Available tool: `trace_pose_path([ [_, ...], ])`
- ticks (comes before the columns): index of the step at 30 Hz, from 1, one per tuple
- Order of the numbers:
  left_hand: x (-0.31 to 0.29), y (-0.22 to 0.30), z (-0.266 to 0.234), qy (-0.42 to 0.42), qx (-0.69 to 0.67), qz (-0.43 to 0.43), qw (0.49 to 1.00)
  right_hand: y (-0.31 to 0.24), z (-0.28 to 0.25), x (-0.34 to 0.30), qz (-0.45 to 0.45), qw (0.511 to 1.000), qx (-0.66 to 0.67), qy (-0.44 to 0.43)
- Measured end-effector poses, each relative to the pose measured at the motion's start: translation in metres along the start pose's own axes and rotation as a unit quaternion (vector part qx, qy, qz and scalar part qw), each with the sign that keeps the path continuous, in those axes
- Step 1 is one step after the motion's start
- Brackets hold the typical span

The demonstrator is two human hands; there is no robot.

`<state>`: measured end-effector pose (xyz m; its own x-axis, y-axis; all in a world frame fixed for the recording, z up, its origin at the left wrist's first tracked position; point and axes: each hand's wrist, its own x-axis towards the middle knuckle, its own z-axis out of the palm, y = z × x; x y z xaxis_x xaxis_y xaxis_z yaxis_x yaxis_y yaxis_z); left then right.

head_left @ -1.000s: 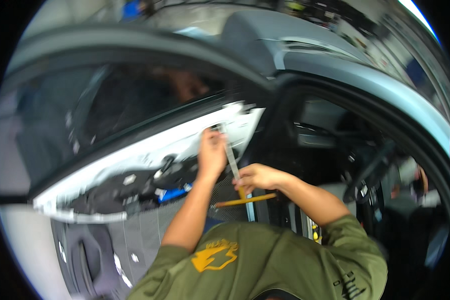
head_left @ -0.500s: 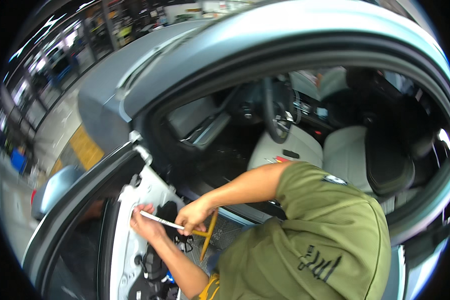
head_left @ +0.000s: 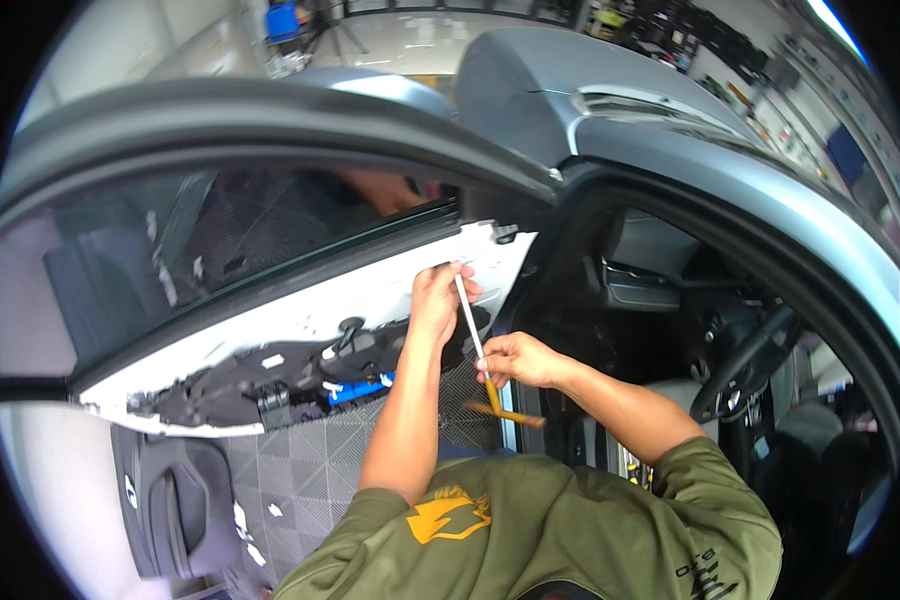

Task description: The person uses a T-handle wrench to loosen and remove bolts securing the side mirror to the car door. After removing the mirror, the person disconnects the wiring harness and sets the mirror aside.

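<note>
My right hand [head_left: 518, 360] is closed round a T-handle wrench [head_left: 472, 318] where its silver shaft meets the yellow crossbar handle. The shaft slants up and away to the bare white inner panel [head_left: 370, 275] of an open car door. Near the far end of the shaft, my left hand [head_left: 438, 298] is closed with its fingertips pinched at the tip, close to the panel. Whether a fastener sits there is hidden by the fingers. Black inner parts [head_left: 240, 375] and a blue piece [head_left: 358, 388] show along the panel's lower side.
A dark door trim panel [head_left: 180, 500] lies on the patterned grey floor [head_left: 300, 470] at the left, with white scraps beside it. The window glass [head_left: 270, 230] rises behind the door panel. To the right are the door opening, steering wheel [head_left: 750, 360] and seat.
My view has swung left, bringing the whole door into the middle. Both hands stay on the wrench, its tip still at the door panel.
</note>
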<state>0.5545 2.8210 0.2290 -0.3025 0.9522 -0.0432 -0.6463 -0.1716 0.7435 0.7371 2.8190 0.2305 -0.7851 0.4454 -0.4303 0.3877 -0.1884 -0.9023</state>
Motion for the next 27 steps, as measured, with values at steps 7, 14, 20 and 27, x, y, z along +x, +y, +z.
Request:
trace_pose_path([
  [7,-0.044,0.002,-0.012,-0.026,0.026,-0.072,0.997,0.007,0.047,-0.023,0.064,0.995,0.056,0.046],
  [14,-0.059,0.004,-0.018,-0.055,0.054,-0.057,0.995,-0.004,0.053,-0.036,0.061,0.991,0.120,0.005],
  [20,-0.053,0.008,-0.016,-0.017,0.140,-0.026,0.990,-0.016,0.042,-0.022,0.050,0.995,0.075,0.033],
  [27,-0.051,0.011,-0.011,-0.046,0.240,0.007,0.970,-0.019,0.014,-0.018,0.027,0.996,0.078,0.012],
])
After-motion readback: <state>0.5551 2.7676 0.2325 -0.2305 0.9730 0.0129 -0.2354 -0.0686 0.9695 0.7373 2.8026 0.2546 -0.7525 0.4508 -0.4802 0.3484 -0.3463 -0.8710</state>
